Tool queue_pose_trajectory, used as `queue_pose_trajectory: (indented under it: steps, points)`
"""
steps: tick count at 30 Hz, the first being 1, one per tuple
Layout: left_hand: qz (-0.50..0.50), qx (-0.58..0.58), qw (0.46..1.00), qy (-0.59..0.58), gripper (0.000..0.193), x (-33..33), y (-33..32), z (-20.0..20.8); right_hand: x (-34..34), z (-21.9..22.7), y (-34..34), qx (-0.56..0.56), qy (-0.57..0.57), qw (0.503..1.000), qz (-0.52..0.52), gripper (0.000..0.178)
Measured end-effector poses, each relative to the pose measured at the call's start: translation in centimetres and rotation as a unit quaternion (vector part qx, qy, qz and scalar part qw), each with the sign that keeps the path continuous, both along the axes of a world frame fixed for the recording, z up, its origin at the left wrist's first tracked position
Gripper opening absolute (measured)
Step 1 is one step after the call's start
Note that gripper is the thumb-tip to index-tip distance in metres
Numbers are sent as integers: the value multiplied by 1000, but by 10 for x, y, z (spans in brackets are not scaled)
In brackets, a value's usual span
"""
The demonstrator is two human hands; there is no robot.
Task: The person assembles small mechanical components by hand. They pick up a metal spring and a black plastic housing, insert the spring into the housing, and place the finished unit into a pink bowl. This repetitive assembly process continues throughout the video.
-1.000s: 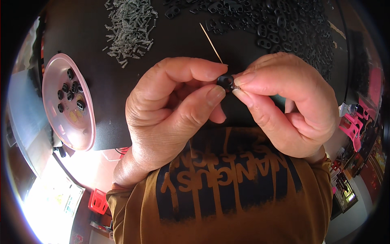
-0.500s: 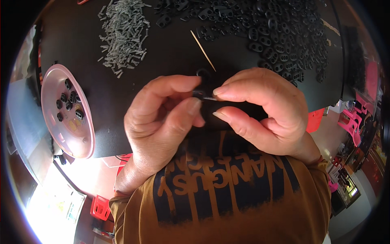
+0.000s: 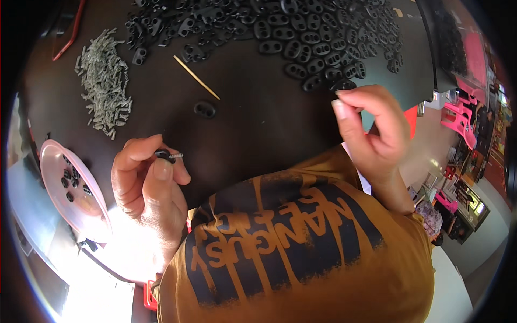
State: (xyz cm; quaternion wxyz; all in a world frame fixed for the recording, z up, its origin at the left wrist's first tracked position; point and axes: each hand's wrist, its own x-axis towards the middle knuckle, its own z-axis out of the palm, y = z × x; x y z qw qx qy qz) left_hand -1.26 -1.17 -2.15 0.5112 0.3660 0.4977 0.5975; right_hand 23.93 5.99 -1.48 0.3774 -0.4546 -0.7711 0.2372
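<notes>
In my left hand [image 3: 153, 180], thumb and fingertips pinch a small black plastic piece [image 3: 163, 155], which looks like a cord lock part. A short metal spring [image 3: 176, 155] sticks out of it to the right. My right hand [image 3: 371, 121] is over at the pile's near right edge, thumb and index fingertip slightly apart. Its index finger lies against or just beside a black two-hole oval piece [image 3: 343, 85]; whether they touch is hard to tell. One loose oval piece [image 3: 204, 109] lies alone on the dark table between my hands.
Many black two-hole pieces [image 3: 309, 37] spread across the table's far side. A heap of springs [image 3: 105, 81] lies far left. Nearer sits a pink bowl [image 3: 48, 156] with several black pieces. A thin wooden stick [image 3: 196, 77] rests near the loose piece.
My hands have separated: the left drew away leftward with the black piece and spring, the right let go of the spring and went to the pile. The view has shifted too.
</notes>
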Motion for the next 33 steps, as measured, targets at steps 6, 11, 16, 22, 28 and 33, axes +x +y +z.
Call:
queue_pose_trajectory:
  steps: [6,11,16,22,28,33]
  points:
    - [0,3,1000,24,22,5,3,1,-15,-5,15,99,-104,990,12,19]
    - [42,1,998,38,20,11,4,1,-27,-2,23,94,-208,974,5,21]
    - [-47,-35,998,33,21,-4,0,9,-32,3,27,76,-225,971,8,20]
    - [13,-26,999,41,19,4,0,7,-38,7,29,62,-193,977,66,22]
    - [28,-44,999,16,18,3,0,8,-49,16,21,-82,-63,987,124,19]
    - [-21,-61,982,-177,12,7,11,8,-68,35,14,-455,295,833,110,24]
